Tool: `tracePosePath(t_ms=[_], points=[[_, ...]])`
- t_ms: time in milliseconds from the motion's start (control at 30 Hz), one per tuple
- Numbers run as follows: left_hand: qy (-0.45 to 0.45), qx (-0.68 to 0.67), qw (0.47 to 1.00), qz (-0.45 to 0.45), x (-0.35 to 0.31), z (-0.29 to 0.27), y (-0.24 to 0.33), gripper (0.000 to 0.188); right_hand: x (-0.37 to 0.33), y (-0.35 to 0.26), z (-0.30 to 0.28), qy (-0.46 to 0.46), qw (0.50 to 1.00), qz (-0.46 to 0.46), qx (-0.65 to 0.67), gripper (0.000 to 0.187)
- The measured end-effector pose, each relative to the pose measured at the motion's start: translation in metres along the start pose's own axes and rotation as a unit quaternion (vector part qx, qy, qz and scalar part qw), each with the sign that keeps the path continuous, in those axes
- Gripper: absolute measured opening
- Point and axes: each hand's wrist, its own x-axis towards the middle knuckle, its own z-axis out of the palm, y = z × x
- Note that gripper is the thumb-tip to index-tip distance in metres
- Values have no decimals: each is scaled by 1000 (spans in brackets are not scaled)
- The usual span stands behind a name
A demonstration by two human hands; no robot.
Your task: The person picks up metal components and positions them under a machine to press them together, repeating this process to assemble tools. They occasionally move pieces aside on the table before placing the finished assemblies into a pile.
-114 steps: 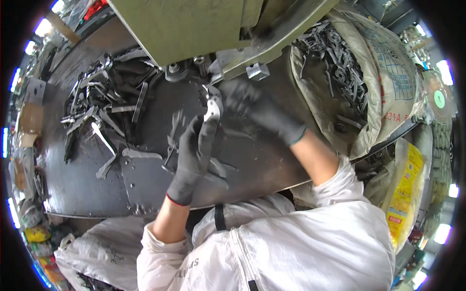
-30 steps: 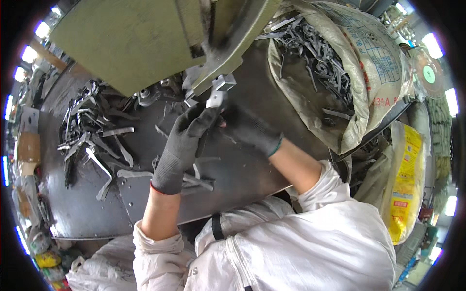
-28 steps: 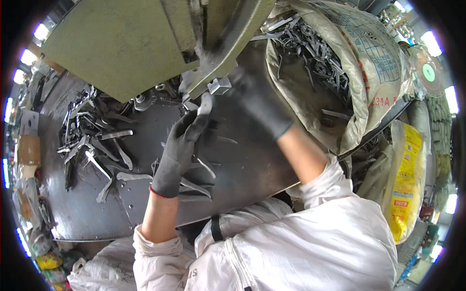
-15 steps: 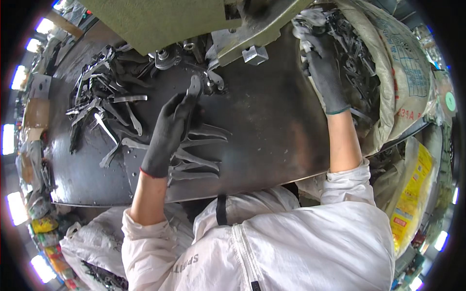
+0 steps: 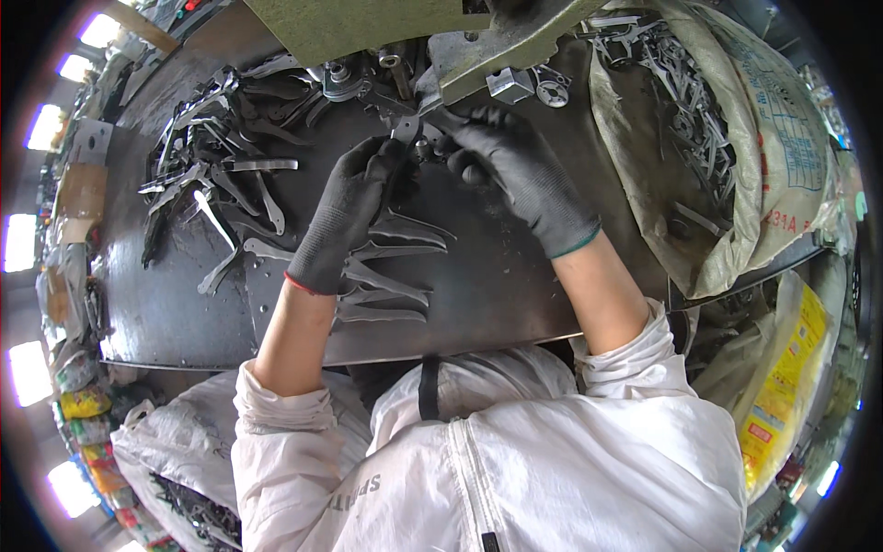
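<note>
My left hand (image 5: 349,207), in a dark grey glove, pinches a flat metal handle piece (image 5: 406,128) with a rounded, holed end, close to the machine's small upright pin (image 5: 422,149). Opposite it, my gloved right hand (image 5: 524,175) has its fingers curled around a narrow metal part (image 5: 444,118), mostly hidden by the glove. Both parts meet or overlap in front of the machine head; whether they touch cannot be made out. Beneath my left wrist lie several curved metal handles (image 5: 391,281), fanned out on the dark metal table (image 5: 515,276).
The green machine head (image 5: 368,23) overhangs the table's far side, with a small metal block (image 5: 510,86) beside it. A tangled heap of handles (image 5: 221,166) lies at left. An open woven sack (image 5: 635,212) of metal parts stands at right.
My right hand has come out of the sack and moved left to the machine, now with a metal part. My left hand has shifted slightly right with its handle piece.
</note>
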Motion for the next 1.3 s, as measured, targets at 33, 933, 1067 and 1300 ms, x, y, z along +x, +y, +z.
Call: tracePosePath(t_ms=[33,933,1067,1300], points=[[2,-1,1000,1,3,-1,0,39,-3,0,7,0,1000,7,-16,26],[92,565,817,71,-119,-161,-33,23,-4,13,20,-14,997,15,-72,30],[157,405,900,28,-119,-155,-20,13,-17,17,20,18,996,24,-82,25],[224,431,873,-41,-125,-156,9,23,-3,35,10,9,990,75,-122,30]])
